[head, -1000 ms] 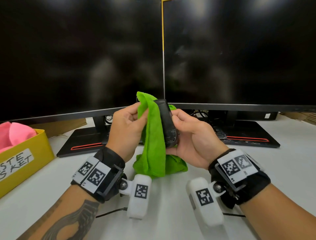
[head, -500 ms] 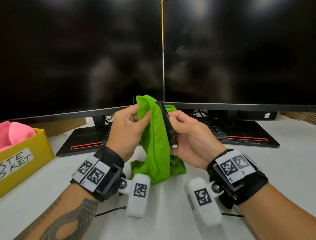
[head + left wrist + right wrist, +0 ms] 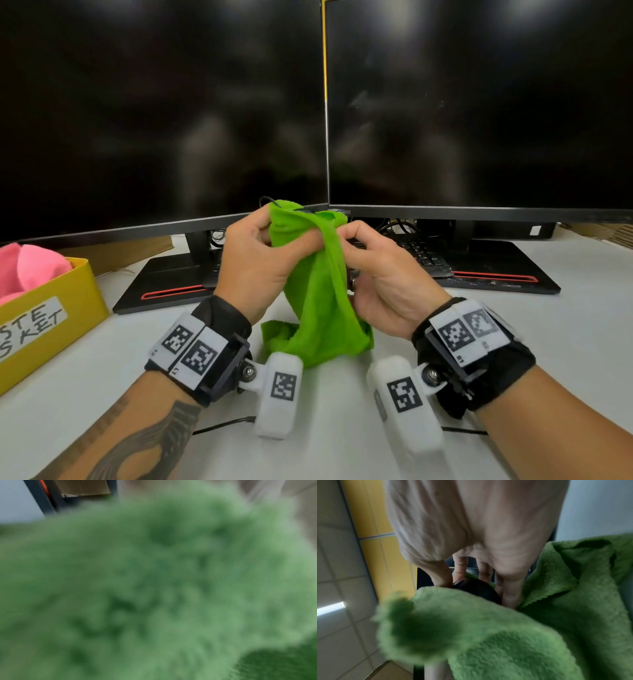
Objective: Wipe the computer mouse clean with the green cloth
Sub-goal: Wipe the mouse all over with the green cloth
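Note:
The green cloth (image 3: 318, 291) hangs between both hands above the desk, its lower end bunched near the desktop. My left hand (image 3: 260, 260) grips the cloth's upper part and presses it over the black computer mouse, which the cloth almost fully hides in the head view. In the right wrist view a dark patch of the mouse (image 3: 477, 588) shows between my right hand's fingers (image 3: 462, 566) and the cloth (image 3: 505, 635). My right hand (image 3: 380, 274) holds the mouse from the right side. Blurred green cloth (image 3: 154, 588) fills the left wrist view.
Two dark monitors (image 3: 479, 102) stand close behind the hands, their black bases (image 3: 496, 274) on the white desk (image 3: 582, 308). A keyboard (image 3: 421, 253) lies under the right monitor. A yellow labelled bin (image 3: 51, 308) with pink cloths (image 3: 27, 267) sits at the left edge.
The cloth has slid across the mouse, which showed as a black upright shape a second ago and is now nearly covered. Both hands stayed close together.

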Demonstrator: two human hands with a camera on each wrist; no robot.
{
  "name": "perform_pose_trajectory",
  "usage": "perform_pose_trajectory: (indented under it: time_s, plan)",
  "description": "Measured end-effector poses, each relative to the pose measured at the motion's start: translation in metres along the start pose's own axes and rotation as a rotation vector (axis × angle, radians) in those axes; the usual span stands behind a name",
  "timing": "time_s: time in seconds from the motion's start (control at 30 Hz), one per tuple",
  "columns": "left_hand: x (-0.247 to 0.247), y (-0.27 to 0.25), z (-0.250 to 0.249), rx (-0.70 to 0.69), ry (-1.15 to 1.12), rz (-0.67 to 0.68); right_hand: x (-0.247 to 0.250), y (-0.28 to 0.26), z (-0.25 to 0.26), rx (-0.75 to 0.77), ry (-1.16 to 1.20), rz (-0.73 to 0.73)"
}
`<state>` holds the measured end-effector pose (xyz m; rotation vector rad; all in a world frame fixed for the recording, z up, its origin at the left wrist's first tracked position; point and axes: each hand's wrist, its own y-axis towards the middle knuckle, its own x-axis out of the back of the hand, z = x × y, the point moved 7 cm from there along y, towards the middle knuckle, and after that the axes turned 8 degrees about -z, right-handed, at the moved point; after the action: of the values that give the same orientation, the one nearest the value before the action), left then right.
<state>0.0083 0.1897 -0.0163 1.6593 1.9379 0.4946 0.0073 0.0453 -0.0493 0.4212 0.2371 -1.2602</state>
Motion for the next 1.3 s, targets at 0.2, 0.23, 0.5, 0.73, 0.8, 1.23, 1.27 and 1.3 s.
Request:
perform_pose_trajectory:
  time_s: [0.2, 0.23, 0.5, 0.73, 0.8, 1.23, 1.27, 1.3]
  plan:
    - [0.007, 0.006, 0.005, 0.005, 0.007, -0.067, 0.001, -0.001, 0.002, -0.018, 0.003, 0.022]
    - [0.009, 0.007, 0.007, 0.019, -0.001, -0.073, 0.001, -0.001, 0.003, -0.023, -0.002, 0.019]
    - [-0.001, 0.0, 0.0, 0.025, 0.013, 0.048, 0.003, -0.001, 0.004, 0.049, -0.076, -0.061]
    - [-0.009, -0.002, 0.005, -0.054, 0.28, 0.216, 0.013, 0.002, 0.003, -0.057, -0.027, -0.144]
    - [-0.008, -0.002, 0.002, -0.082, 0.367, 0.193, 0.013, 0.003, 0.0, -0.083, -0.003, -0.149]
    - [0.021, 0.015, 0.008, 0.079, 0.031, -0.218, 0.0, 0.002, -0.003, -0.111, 0.125, -0.059]
    - [0.017, 0.014, 0.009, 0.096, 0.019, -0.17, 0.001, 0.002, -0.001, -0.093, 0.122, -0.064]
    - [0.012, 0.012, 0.009, 0.103, 0.028, -0.105, 0.001, 0.001, 0.0, -0.077, 0.118, -0.066]
